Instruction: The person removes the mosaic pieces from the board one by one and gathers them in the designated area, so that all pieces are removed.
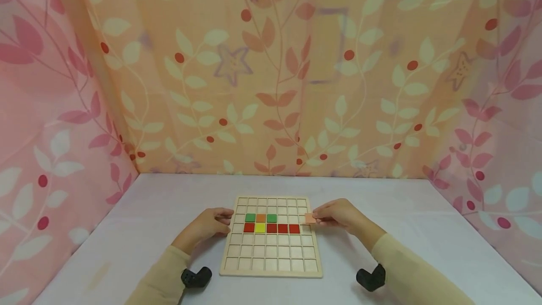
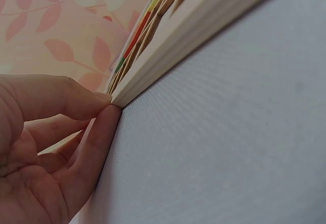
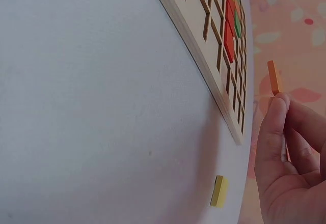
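Observation:
A square wooden grid board lies on the table with flat coloured tiles in some cells. Two green tiles flank an orange tile; the row below has several red tiles and one yellow tile. At the board's left edge, my left hand rests its fingertips and thumb against the rim. My right hand pinches a light orange tile between thumb and fingertips, over the board's right edge. In the right wrist view that tile stands out beyond the fingertips.
A loose yellow block lies on the table near the right hand, seen in the right wrist view. White cloth covers the table. Patterned fabric walls rise at the back and both sides. Each wrist bears a black device.

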Motion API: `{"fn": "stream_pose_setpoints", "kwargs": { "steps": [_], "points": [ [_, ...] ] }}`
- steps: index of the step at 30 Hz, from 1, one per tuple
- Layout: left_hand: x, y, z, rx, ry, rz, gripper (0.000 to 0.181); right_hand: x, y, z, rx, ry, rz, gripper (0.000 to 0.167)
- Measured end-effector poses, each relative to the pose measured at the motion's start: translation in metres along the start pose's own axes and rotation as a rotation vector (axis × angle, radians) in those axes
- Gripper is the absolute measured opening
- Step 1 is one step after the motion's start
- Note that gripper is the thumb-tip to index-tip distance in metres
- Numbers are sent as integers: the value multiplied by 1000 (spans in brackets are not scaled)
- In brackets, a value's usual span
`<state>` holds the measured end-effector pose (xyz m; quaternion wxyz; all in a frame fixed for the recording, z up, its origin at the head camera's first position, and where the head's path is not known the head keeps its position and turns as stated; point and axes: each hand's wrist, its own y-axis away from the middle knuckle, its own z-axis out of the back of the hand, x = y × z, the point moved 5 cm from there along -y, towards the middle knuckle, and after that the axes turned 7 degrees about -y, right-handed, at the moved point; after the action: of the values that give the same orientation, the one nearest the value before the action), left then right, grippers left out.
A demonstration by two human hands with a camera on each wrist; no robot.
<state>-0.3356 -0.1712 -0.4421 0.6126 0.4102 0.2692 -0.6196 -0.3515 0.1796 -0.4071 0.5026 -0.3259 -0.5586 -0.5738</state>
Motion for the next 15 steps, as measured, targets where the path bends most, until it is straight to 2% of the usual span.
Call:
{"fn": "stream_pose_setpoints", "kwargs": {
  "steps": [7,15],
  "points": [
    [-1,1,0,0,5,4,57,-2,4,11,-18,44,4,25],
    [-1,2,0,-3,14,1,57,-1,10,23,-16,24,13,29]
  ]
}}
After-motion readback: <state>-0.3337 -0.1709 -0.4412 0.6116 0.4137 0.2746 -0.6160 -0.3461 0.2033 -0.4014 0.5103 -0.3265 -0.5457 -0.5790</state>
